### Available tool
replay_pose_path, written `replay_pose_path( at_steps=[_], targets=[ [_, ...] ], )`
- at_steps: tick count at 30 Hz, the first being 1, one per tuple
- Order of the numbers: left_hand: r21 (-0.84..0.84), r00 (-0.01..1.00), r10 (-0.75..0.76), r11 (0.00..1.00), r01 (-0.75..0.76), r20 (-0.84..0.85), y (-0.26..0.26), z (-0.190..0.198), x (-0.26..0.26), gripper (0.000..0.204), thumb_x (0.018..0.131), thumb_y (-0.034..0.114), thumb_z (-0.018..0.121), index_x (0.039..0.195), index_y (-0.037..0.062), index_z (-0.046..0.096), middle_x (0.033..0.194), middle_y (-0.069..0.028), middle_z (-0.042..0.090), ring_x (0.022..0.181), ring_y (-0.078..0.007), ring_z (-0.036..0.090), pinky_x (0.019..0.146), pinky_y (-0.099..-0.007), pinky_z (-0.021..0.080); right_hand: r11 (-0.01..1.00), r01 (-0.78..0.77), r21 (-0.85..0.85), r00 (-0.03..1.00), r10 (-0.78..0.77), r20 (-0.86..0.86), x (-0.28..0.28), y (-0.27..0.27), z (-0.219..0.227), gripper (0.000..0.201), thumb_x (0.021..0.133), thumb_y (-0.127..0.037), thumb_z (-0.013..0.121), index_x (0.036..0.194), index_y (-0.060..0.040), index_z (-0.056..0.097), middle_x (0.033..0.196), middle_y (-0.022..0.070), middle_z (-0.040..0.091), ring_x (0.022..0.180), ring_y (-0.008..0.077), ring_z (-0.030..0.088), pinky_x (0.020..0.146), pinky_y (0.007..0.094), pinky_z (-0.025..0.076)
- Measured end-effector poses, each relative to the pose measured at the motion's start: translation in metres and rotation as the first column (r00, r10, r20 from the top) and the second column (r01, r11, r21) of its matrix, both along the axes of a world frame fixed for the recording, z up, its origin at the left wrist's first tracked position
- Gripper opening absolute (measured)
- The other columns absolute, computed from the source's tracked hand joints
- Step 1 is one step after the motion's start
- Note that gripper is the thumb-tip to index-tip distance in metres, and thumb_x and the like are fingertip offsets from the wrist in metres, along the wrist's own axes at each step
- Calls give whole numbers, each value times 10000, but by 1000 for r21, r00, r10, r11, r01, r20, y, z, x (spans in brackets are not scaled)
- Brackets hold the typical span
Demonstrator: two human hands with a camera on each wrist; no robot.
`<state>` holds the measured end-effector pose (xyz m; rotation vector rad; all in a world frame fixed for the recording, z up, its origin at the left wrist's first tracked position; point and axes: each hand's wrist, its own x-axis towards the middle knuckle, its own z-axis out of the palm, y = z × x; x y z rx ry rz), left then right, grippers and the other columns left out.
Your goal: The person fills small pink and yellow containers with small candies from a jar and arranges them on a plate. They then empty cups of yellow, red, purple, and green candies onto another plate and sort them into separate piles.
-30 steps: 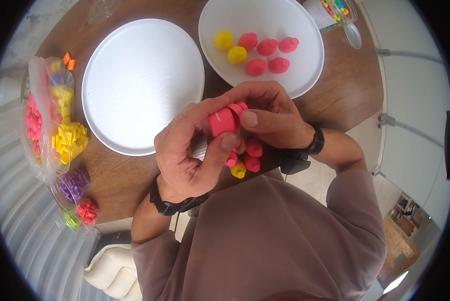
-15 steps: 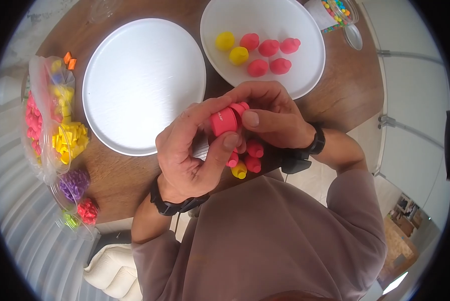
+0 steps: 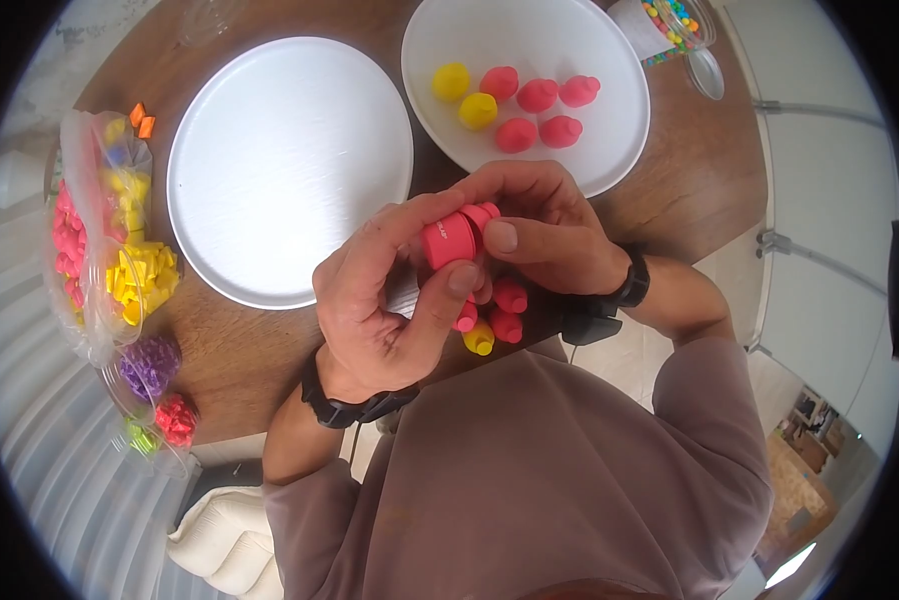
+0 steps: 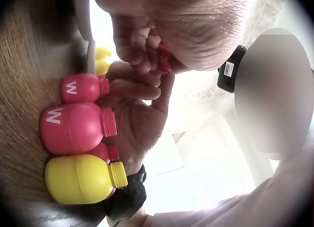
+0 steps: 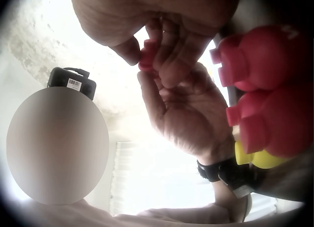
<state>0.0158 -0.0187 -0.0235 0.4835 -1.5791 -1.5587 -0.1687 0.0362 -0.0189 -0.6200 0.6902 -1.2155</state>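
Note:
Both hands meet over the table's near edge on a small pink bottle-shaped container (image 3: 449, 242) with white lettering. A dark gap shows between its wide lower half and the narrower piece with the neck. My left hand (image 3: 374, 310) grips the lettered half between thumb and fingers. My right hand (image 3: 544, 225) pinches the other piece, thumb along its side; the curled fingers hide part of it. Just below the hands stand several pink bottles (image 4: 73, 129) and a yellow bottle (image 4: 81, 180), capped and upright on the table, some marked with a white letter.
A round white tray (image 3: 289, 285) lies left of centre. At the upper right, a second white tray (image 3: 609, 150) bears yellow bottles (image 3: 477, 111) and several pink ones. Bags of folded coloured pieces (image 3: 141, 280) line the left edge. A jar of colourful balls (image 3: 674, 25) stands at the far right.
Both hands keep the same hold on the pink container, its gap looking alike throughout. The whole head view shifts very slightly; nothing on the table has visibly moved.

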Motion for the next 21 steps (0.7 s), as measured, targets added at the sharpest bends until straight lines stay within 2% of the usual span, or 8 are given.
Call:
replay_pose_path(
  at_steps=[14,16,21],
  targets=[
    [-2,997,-60,998,60,-47,-4,4,1,357,963,-50,600,1310,-99,535,903,-124,684,737,-131,669,672,-244,539,999,34,-11,999,-34,-10,0,-1,-4,243,1015,-140,639,1204,11,664,908,66,722,757,107,693,662,241,574],
    [92,990,-105,989,114,-95,-5,5,2,352,979,-21,594,1316,-100,528,920,-126,687,764,-142,670,697,-261,546,999,-36,-40,999,35,-29,-5,0,-8,329,1017,-183,612,1276,20,592,1026,131,711,784,188,720,689,310,605],
    [189,989,-139,971,147,-55,-7,12,7,348,991,11,594,1315,-99,529,976,-135,697,814,-157,678,764,-278,551,997,-43,-67,999,43,-2,-9,0,-11,340,1018,-193,608,1267,38,588,1015,139,711,780,193,722,689,321,610]
  ],
)
